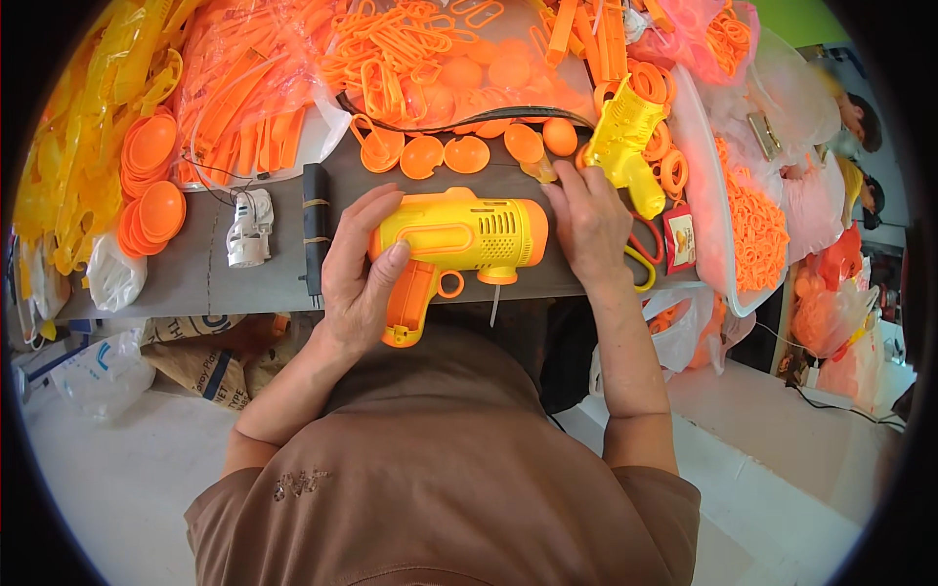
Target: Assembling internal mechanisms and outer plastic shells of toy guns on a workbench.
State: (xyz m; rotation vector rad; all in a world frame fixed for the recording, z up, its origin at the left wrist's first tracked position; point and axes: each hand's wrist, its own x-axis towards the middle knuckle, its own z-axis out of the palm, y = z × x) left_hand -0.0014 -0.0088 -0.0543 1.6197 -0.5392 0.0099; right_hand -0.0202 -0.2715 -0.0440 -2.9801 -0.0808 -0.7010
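Note:
My left hand [360, 262] is closed round the rear of a yellow and orange toy gun [459, 234], its thumb on the side. The gun lies sideways above the table's front edge, orange grip toward me and nozzle end to the right. A thin pale strip hangs below it. My right hand [591, 223] is apart from the nozzle, fingers bent together on the table beside the orange round caps [524, 144]. A small yellowish, see-through piece [539, 168] shows at its fingertips; what it is I cannot make out. A yellow half shell [625, 137] lies just beyond that hand.
Orange discs [161, 210], a white motor housing with wires [249, 230] and a black bar [314, 234] lie to the left. Orange clips [391, 49] heap at the back. Red-yellow scissors [642, 262] and a white tub [718, 186] of orange rings stand right.

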